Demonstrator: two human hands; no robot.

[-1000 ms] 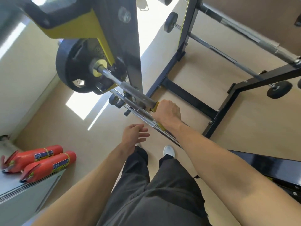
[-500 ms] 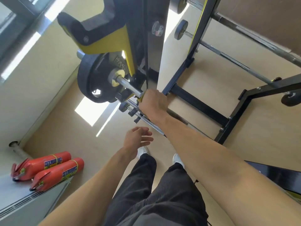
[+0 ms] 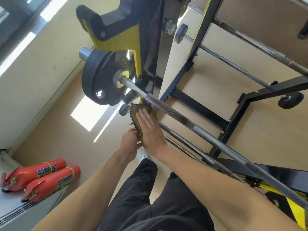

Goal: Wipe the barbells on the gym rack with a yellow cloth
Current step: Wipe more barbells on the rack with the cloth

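Observation:
A yellow cloth (image 3: pixel 135 112) is pressed between my two hands just below the loaded barbell (image 3: pixel 175 113), a steel bar with a knurled grip and a black weight plate (image 3: pixel 96 77) at its left end. My right hand (image 3: pixel 150 130) lies flat on top of the cloth, fingers straight. Underneath, my left hand (image 3: pixel 129 142) grips the cloth's lower edge. A thinner barbell (image 3: pixel 183 147) runs beneath the hands; its small end collar (image 3: pixel 124 110) shows beside the cloth. Both bars rest on the black and yellow rack (image 3: pixel 150 39).
More barbells (image 3: pixel 233 65) lie on the rack's far side, above its black floor frame (image 3: pixel 200 107). Two red fire extinguishers (image 3: pixel 41 177) lie on a grey unit (image 3: pixel 25 214) at the lower left. My legs and one white shoe (image 3: pixel 141 155) are below.
My right hand has let go of the bar and come down flat onto the cloth. My left hand has risen to meet it and taken the cloth's lower edge.

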